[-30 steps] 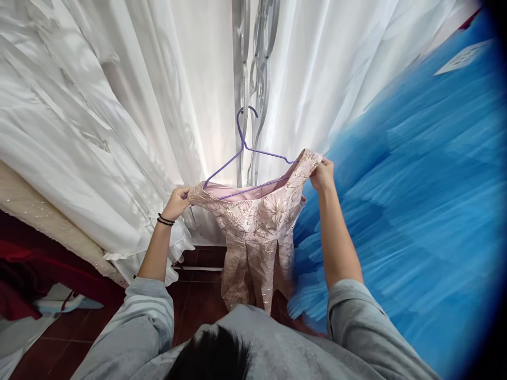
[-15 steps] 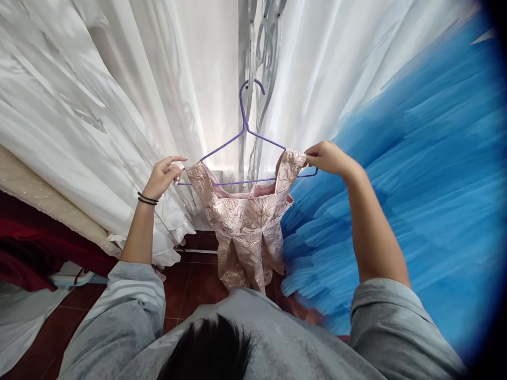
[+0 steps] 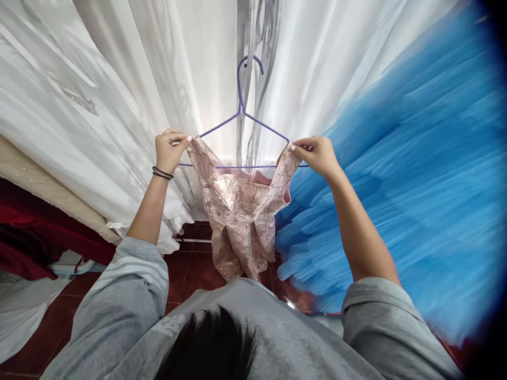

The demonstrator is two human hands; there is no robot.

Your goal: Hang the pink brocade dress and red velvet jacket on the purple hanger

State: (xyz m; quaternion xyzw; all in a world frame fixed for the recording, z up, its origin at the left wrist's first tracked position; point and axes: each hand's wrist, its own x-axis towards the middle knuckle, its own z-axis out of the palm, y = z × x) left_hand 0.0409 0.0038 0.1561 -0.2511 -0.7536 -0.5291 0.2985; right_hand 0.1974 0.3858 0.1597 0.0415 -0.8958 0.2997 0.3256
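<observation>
A pink dress [image 3: 241,200] with a shiny gold floral pattern hangs in front of me on a purple hanger [image 3: 241,105]. My left hand [image 3: 169,150] pinches the dress's left shoulder strap near the hanger's arm. At the other strap, my right hand [image 3: 317,154] has thumb and fingers closed on the fabric. Both straps lie over the sloping arms of the hanger, and its lower bar runs behind the neckline. The hook points up and overlaps a grey metal scrollwork post; whether it touches the post I cannot tell.
White curtains or gowns [image 3: 130,79] hang along the left and behind. Blue ruffled tulle [image 3: 396,184] fills the right side. A cream sparkly fabric [image 3: 51,184] and dark red cloth [image 3: 24,232] are at lower left, above a red tiled floor [image 3: 194,274].
The hanger and dress have risen a little. My left hand has moved from beside the strap onto it. My right hand has shifted inward on the other strap.
</observation>
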